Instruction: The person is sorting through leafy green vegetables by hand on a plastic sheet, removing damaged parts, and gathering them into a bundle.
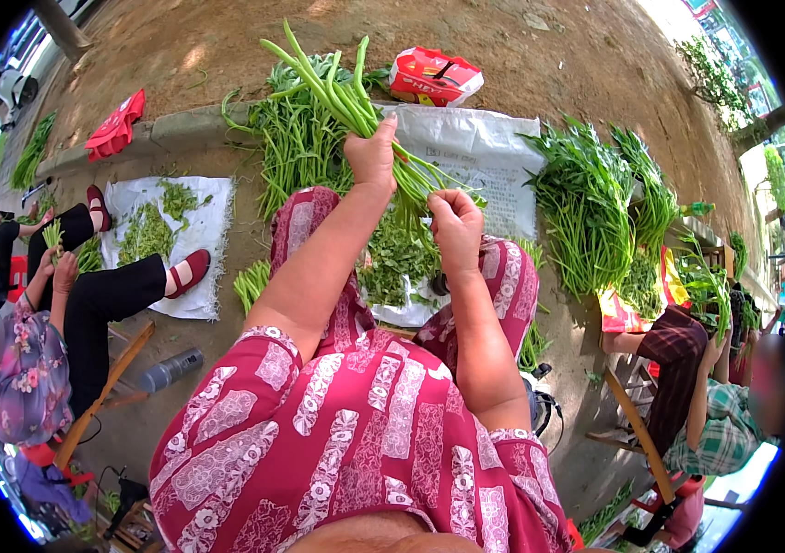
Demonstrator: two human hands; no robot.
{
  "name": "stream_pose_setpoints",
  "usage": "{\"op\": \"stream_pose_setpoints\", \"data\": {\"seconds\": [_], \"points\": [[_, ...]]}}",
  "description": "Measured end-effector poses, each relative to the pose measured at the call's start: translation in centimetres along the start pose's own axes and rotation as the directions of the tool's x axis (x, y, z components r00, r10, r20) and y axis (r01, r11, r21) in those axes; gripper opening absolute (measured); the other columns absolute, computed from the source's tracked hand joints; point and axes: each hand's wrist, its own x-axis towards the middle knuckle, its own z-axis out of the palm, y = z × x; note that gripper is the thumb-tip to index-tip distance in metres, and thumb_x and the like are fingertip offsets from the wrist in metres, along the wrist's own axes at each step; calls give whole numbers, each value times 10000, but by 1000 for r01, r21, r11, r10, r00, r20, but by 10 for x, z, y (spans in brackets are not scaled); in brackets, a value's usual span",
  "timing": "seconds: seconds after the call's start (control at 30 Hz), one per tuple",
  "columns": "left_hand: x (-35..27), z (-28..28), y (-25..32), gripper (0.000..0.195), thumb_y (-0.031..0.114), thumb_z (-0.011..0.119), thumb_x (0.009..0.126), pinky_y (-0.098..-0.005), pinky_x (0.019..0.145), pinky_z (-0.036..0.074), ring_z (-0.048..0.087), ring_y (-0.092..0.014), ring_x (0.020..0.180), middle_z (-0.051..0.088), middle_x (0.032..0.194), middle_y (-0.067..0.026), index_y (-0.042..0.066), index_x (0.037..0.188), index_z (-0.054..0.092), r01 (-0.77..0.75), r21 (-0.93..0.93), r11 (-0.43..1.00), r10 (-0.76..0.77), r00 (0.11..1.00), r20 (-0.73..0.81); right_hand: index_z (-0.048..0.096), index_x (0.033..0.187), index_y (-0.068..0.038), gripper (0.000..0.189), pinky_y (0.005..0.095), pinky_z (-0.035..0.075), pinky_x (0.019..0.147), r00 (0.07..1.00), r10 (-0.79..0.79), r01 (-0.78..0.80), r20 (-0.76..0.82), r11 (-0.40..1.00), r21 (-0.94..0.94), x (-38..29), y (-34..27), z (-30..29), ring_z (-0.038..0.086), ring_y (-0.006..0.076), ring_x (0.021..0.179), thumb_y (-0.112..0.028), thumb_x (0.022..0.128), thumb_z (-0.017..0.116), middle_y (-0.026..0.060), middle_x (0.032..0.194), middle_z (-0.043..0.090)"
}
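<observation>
My left hand (373, 157) grips a bundle of long green vegetable stems (344, 97). The thick stem ends point up and away from me, and the leafy ends hang towards my lap. At the leafy end, my right hand (458, 228) has its thumb and finger pinched together on a thin stem; its fingertips partly hide what they hold. Below the bundle, between my knees, lies a pile of plucked leaves (399, 259) on a white sheet. A large heap of uncut leafy greens (306, 138) lies just beyond my left knee.
Beyond my knees lies a white woven sack (489, 159) bearing print, with a red and white package (436, 76) past it. More greens (582, 200) are heaped to the right. Seated people handle greens on both sides. A grey bottle (171, 370) lies left, near a wooden chair (112, 387).
</observation>
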Motion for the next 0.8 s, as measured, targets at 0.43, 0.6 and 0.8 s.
{"op": "stream_pose_setpoints", "data": {"seconds": [0.43,0.6,0.8], "points": [[-3,2,0,195,78,672,740,-280,325,392,456,-126,407,503,610,-29,45,788,486,-44,2,999,44,998,38,560,667,-31,81,205,322,372,987,137,-133,86,990,-42,-4,-10,5,425,49,426,-69,738,556,-26,562,496],[-2,2,-2,183,69,669,742,-273,331,391,463,-115,425,503,604,-22,47,776,490,-74,10,997,74,996,48,541,663,-41,87,207,324,362,937,233,-226,260,973,-54,-2,-18,4,424,68,407,-87,736,550,-3,549,490],[-8,5,-2,180,78,679,748,-268,365,389,462,-121,422,505,576,-21,63,712,503,-104,48,993,102,993,58,538,650,-49,54,213,326,363,833,347,-399,432,917,31,3,-22,-6,421,77,399,-62,702,543,7,526,487]]}}
